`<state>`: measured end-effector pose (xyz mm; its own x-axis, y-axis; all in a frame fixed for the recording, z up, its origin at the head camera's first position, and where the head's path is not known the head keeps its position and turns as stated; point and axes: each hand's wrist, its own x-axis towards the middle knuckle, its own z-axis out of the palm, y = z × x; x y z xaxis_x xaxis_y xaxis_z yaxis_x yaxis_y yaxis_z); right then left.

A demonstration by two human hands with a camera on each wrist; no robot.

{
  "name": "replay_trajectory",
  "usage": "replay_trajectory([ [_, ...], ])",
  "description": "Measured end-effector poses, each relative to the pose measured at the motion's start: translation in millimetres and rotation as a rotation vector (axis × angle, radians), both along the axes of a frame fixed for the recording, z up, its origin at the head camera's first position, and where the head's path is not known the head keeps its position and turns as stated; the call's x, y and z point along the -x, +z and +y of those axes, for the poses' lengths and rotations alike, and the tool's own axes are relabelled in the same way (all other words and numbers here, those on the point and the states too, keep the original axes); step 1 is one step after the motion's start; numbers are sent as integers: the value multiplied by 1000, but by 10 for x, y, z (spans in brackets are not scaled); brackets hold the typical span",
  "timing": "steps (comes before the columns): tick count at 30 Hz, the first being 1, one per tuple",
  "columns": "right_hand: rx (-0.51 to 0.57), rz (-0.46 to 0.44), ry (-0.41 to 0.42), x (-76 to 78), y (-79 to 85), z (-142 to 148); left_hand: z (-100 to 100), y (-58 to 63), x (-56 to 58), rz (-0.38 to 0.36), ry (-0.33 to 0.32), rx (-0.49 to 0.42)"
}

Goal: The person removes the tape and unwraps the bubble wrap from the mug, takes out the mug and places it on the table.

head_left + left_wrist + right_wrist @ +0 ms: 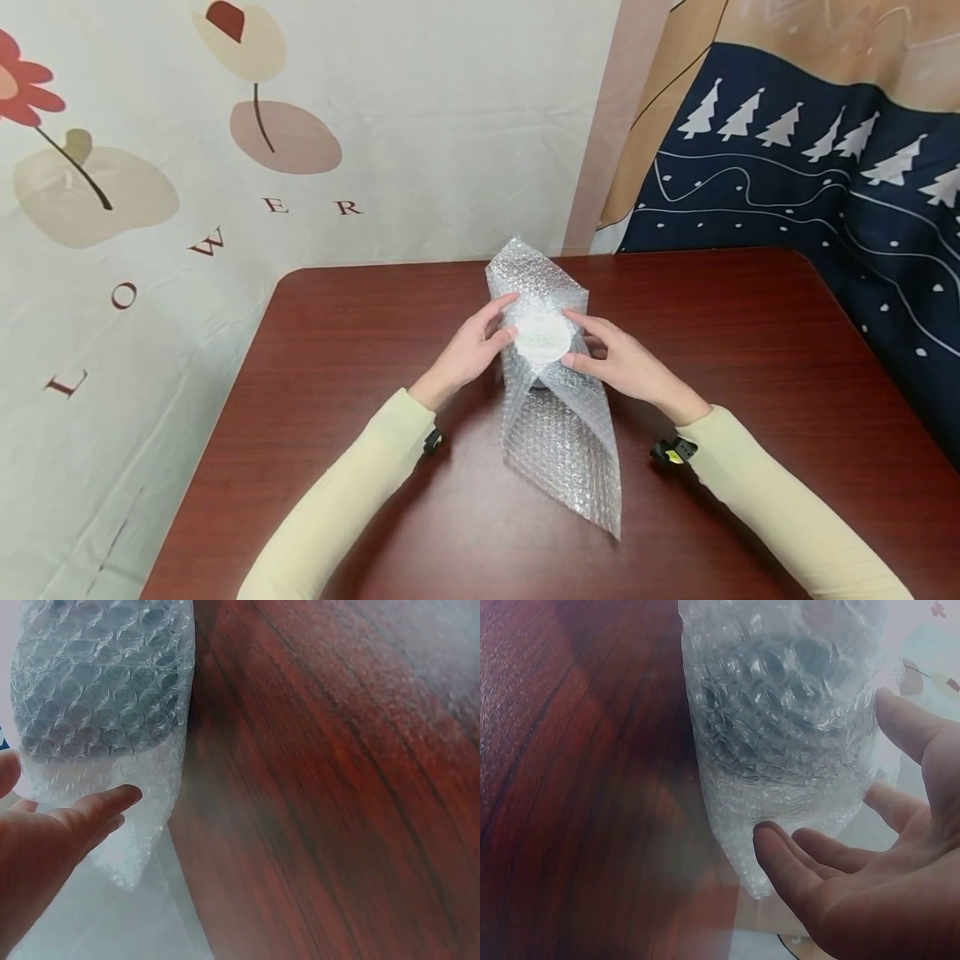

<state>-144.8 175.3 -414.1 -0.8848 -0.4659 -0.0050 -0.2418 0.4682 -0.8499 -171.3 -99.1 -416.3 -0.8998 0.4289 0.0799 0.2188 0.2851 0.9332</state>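
A sheet of clear bubble wrap (562, 446) lies folded over a dark object, partly visible through it in both wrist views. On top, a bright white round patch (542, 336) shows; glare hides its details, and I cannot tell whether it is a label or a lid. My left hand (471, 346) touches the wrap's left side, thumb beside the white patch and fingers extended. From the right, my right hand (618, 358) rests its fingertips on the other side, fingers spread. In the right wrist view the wrap (780, 712) bulges over the dark shape.
The bundle stands on a dark red wooden table (360, 350), and a loose flap of wrap extends toward the near edge. Behind the table hangs a pale flower-print cloth (450, 142). A navy cloth with white trees (750, 183) hangs on the right.
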Motion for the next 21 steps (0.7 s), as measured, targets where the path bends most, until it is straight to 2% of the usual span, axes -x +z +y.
replay_trajectory([
  [11, -6, -6, -5, 5, -9, -14, -85, -17, -12, -49, 16, -42],
  [15, -7, -11, -8, 6, -8, -12, -115, -9, -26, -62, 7, -93],
  [21, -9, -9, -1, 4, -8, -10, -182, -14, -41, -159, 8, -179],
])
